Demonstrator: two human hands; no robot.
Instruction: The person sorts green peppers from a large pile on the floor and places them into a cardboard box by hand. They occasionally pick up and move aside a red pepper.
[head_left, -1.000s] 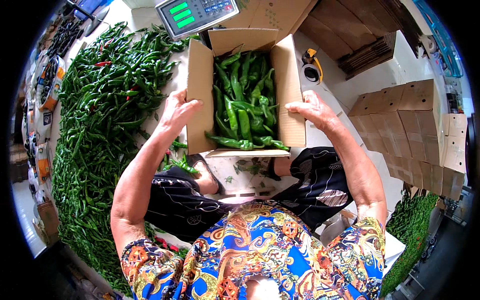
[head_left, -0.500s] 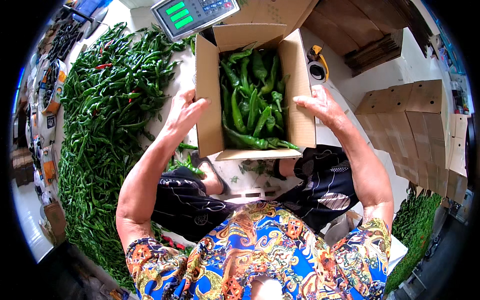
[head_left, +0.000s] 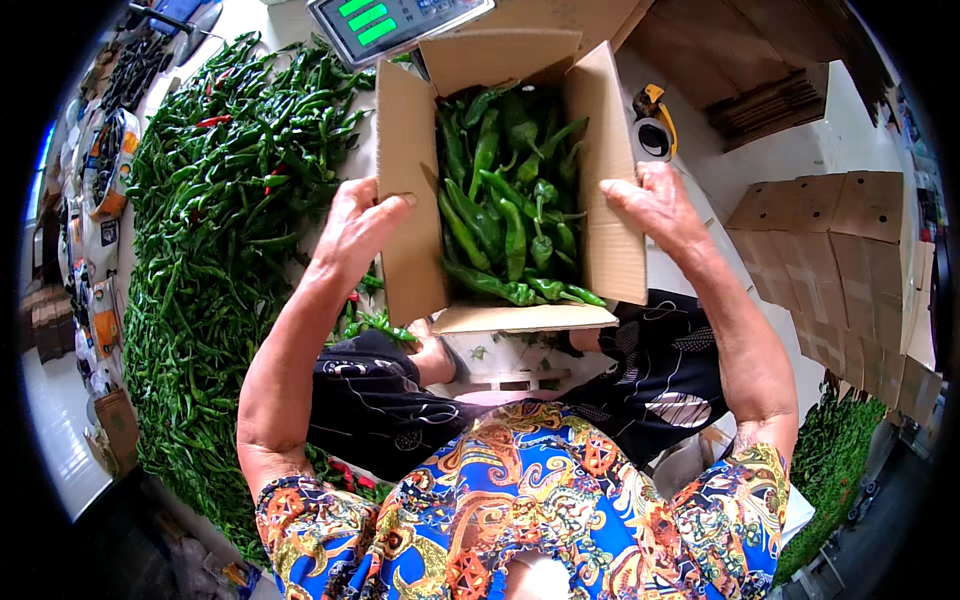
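An open cardboard box (head_left: 412, 262) stands before me with its flaps spread outward. Long green peppers (head_left: 515, 235) fill much of its inside. My left hand (head_left: 362, 222) grips the left flap, its thumb on the inner face and the fingers behind, partly hidden. On the opposite side my right hand (head_left: 655, 212) holds the right flap in the same manner. Both forearms reach forward over my knees.
A large heap of green peppers (head_left: 230, 210) with some red ones spreads at the left. Beyond the box is a scale display (head_left: 395, 25). A tape dispenser (head_left: 654, 130) lies right of the box, with a row of cardboard cartons (head_left: 800, 260) further right.
The box has shifted slightly nearer to me, both hands still on its flaps. The peppers inside have changed position. The scale display now sits higher in the view.
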